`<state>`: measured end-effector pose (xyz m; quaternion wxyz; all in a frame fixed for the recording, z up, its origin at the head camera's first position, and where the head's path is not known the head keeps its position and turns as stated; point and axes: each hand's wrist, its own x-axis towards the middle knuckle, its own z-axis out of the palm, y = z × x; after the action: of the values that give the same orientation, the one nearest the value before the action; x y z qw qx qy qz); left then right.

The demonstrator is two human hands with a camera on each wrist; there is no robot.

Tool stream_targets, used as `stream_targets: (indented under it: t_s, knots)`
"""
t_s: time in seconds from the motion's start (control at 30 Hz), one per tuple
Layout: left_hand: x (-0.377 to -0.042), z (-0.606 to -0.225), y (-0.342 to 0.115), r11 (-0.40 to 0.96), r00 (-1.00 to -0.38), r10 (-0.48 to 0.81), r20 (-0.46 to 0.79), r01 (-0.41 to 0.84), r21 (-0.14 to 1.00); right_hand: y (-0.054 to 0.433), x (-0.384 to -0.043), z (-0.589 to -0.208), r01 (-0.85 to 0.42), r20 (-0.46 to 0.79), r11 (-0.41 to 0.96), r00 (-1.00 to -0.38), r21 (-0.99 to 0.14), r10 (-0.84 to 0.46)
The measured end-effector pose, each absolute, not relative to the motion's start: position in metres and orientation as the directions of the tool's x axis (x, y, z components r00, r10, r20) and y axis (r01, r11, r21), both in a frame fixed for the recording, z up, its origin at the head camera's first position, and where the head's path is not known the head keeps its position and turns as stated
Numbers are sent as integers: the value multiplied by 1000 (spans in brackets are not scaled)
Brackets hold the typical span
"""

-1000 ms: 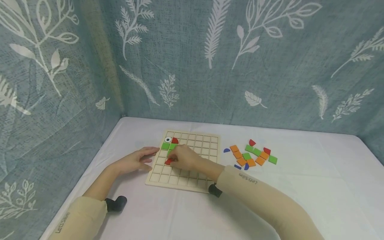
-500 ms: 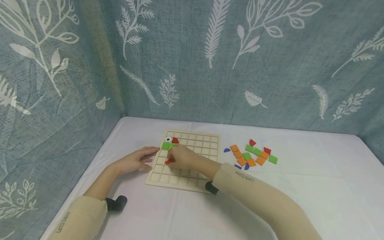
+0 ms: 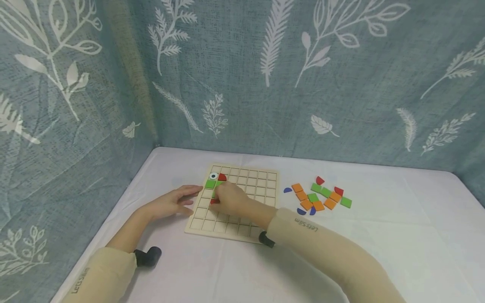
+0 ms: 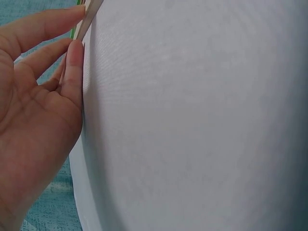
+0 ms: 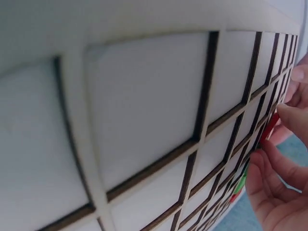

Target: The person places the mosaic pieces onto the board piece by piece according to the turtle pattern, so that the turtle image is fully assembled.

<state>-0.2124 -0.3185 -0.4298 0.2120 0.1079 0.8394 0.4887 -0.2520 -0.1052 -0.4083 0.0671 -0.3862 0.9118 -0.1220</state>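
In the head view my right hand (image 3: 232,198) reaches over the left part of a wooden grid board (image 3: 227,238). Thumb and finger pinch a red rounded tile (image 3: 214,202) down at a cell; the right wrist view shows this red tile (image 5: 270,126) between the fingertips. Above it sit an eye tile (image 3: 214,176), a red quarter-round tile (image 3: 222,177) and green square tiles (image 3: 210,184), one partly hidden by the hand. My left hand (image 3: 170,203) rests at the board's left edge, its fingers loosely extended; in the left wrist view its fingertips touch the board's edge (image 4: 88,20).
Right of the board lie several loose tiles: orange squares (image 3: 297,188), green squares (image 3: 346,202), red rounded ones (image 3: 320,180) and blue half-rounds (image 3: 288,190). A white cloth (image 3: 398,227) covers the table. Patterned blue curtains (image 3: 242,105) stand behind and at the left.
The red tile, tilted in my right fingers half a second ago, now lies flatter at the board. My right forearm has shifted slightly left, uncovering more of a blue tile. The left hand stays put.
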Motion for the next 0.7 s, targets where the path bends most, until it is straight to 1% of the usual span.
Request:
stream_targets:
  t_s: [0.23,0.43,0.57,0.7]
  knots:
    - [-213,-431,-318,489,-887,394,-240,-19,872,-108,-248,-409,-631,-63,720,-738,-288,-672]
    - [-212,-429,-317,498,-889,387,-245,-22,867,-107,-247,-407,-595,-80,730,-754,-336,-652]
    - [-211,-428,-317,494,-888,391,-243,-21,869,-104,-250,-406,-627,-46,700,-733,-342,-679]
    - [-211,-428,-317,491,-887,393,-244,-22,871,-101,-253,-407,-693,-13,643,-677,-326,-736]
